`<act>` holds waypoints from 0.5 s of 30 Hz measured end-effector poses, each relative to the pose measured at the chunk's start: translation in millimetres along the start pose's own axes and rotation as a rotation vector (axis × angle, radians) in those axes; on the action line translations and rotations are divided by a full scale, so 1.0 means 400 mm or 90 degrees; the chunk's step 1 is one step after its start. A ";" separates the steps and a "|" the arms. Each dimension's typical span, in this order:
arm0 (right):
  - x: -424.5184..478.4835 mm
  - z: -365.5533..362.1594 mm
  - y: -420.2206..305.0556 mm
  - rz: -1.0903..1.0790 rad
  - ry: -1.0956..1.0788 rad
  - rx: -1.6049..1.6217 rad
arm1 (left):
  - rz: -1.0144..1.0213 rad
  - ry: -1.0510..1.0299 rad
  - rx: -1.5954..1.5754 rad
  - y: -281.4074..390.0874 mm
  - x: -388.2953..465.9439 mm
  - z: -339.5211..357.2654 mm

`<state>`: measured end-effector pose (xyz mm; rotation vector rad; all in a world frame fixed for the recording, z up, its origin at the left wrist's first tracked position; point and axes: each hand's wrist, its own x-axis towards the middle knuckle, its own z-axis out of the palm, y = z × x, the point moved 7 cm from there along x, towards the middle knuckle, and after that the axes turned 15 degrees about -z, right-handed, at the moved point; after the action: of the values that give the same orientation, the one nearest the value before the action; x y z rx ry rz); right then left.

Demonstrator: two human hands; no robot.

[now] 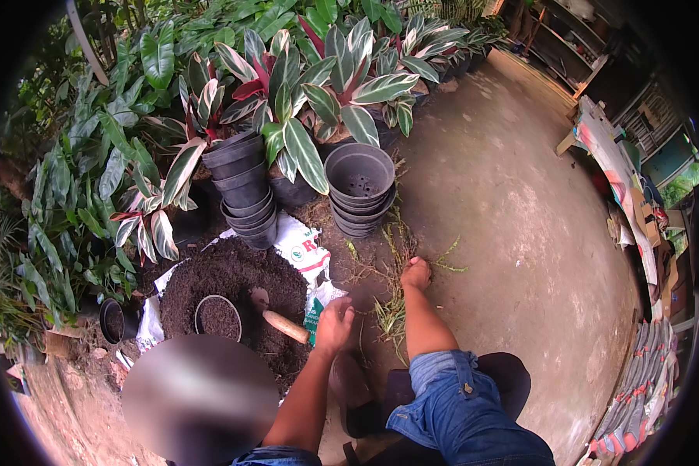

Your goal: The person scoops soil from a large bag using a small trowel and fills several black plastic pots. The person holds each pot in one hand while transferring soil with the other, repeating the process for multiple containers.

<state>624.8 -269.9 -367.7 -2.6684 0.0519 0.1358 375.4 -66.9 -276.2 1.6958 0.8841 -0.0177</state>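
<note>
My right hand (416, 274) is closed around the stems of some thin leafy plant cuttings (395, 317) on the concrete floor. A yellow-green sprig (451, 265) sticks out beyond its knuckles. My left hand (334, 326) hovers just right of a wooden-handled trowel (288, 327), its fingers loosely bent and apart, with nothing seen in them. The trowel's blade rests in a heap of dark potting soil (209, 271) spread on a printed white sack (303, 247). A round pot (218, 298) full of soil sits in the heap. A blurred patch hides the heap's near side.
Two stacks of black plastic pots, a leaning one (246, 186) and an upright one (360, 175), stand beyond the soil. Variegated potted plants (349, 87) line the back. A small pot (113, 321) lies tipped at left. A covered table (617, 180) and stacked folded sacks (635, 390) are at right.
</note>
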 end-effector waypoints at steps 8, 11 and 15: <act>0.012 -0.048 0.016 0.022 0.204 0.236 | 0.002 -0.011 -0.027 0.024 -0.019 -0.006; 0.044 -0.057 0.020 -0.066 0.233 0.468 | 0.010 -0.010 -0.026 0.029 -0.023 -0.009; 0.016 -0.095 -0.006 -0.073 0.171 0.513 | 0.020 -0.009 -0.038 0.050 -0.039 -0.018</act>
<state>634.6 -285.3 -333.7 -1.8617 0.0300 -0.2377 372.1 -70.2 -250.1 1.6524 0.8392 0.0177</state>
